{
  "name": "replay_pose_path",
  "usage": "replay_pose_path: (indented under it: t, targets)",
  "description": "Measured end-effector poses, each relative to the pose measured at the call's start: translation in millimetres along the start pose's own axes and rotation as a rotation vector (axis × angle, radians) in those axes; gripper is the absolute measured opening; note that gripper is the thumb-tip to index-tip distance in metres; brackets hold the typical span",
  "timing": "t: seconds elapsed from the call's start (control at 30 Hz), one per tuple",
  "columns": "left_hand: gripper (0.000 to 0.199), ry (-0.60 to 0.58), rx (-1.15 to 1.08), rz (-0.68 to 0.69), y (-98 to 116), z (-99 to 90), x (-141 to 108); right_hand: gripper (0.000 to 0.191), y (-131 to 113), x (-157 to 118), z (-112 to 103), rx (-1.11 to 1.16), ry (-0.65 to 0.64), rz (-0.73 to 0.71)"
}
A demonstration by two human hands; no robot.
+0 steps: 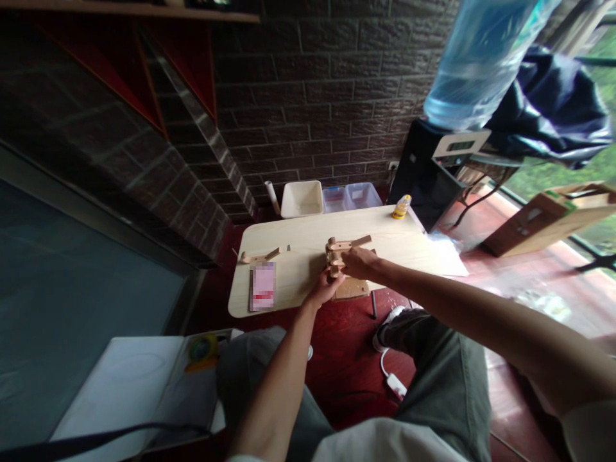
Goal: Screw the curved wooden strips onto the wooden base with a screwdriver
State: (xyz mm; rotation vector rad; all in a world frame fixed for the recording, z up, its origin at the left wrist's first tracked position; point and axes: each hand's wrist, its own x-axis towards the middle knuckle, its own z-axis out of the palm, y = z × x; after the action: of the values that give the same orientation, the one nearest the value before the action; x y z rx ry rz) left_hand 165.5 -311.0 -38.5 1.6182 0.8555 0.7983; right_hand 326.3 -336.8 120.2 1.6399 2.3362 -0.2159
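A small wooden assembly [342, 246] of pale blocks and slanted bars lies near the front edge of the light wood table [308, 231]. My left hand [328, 287] grips the near end of it, fingers wrapped round a wooden block. My right hand [360, 262] is closed against its right side; its fingertips are partly hidden, and I cannot make out anything separate in them. Below the hands a piece of brown cardboard [352, 289] sits at the table's edge. A separate wooden part [261, 256], a bar with a round end, lies at the left.
A pink pixelated rectangle [263, 286] and a small dark piece [289, 248] lie on the table's left half. A yellow-capped bottle [401, 207] stands at the back right corner. Behind are plastic bins [302, 198] and a water dispenser [418, 173]. A power strip [396, 386] lies below.
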Motion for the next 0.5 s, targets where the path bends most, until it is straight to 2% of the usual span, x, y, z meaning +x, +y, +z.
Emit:
replay_pose_path:
  t: [0.27, 0.5]
  targets:
    - [0.038, 0.016, 0.001, 0.008, -0.6, -0.6, -2.3, 0.041, 7.4, -1.1, -11.7, -0.046, 0.000, -0.104]
    - [0.037, 0.020, -0.009, 0.010, -6.2, 0.1, -0.8, 0.040, 11.1, 12.8, -1.9, -0.088, -0.043, -0.144]
